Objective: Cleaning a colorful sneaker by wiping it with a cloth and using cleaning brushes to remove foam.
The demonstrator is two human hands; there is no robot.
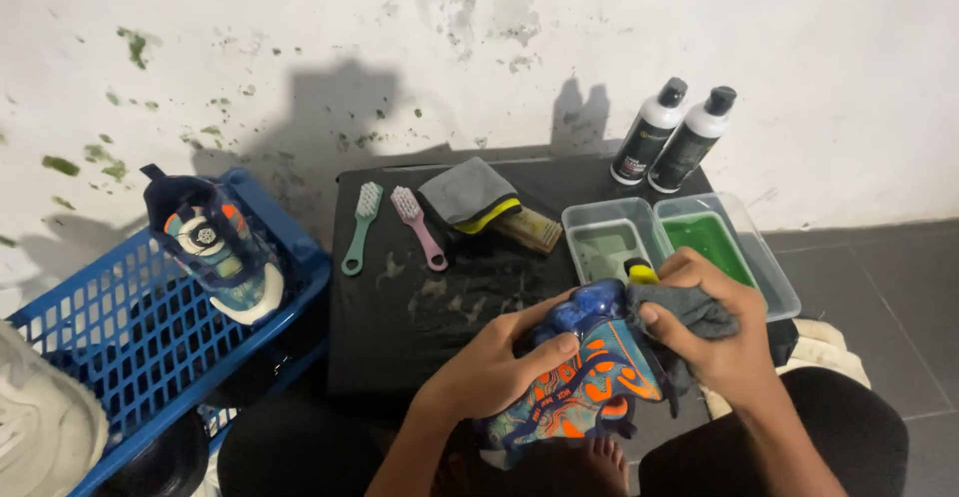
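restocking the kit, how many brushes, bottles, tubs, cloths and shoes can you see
brushes: 2, green, pink
bottles: 2
tubs: 2
cloths: 2, folded, in right hand
shoes: 2, basket, left hand
total: 10

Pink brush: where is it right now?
Head view: the pink brush lies on the black mat, left of centre, between the green brush and the grey cloth.

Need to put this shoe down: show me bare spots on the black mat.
Free: the wet mat front, between the pink brush and clear tubs; also its left edge beside the green brush. Crowded: back strip with folded cloth and two bottles.
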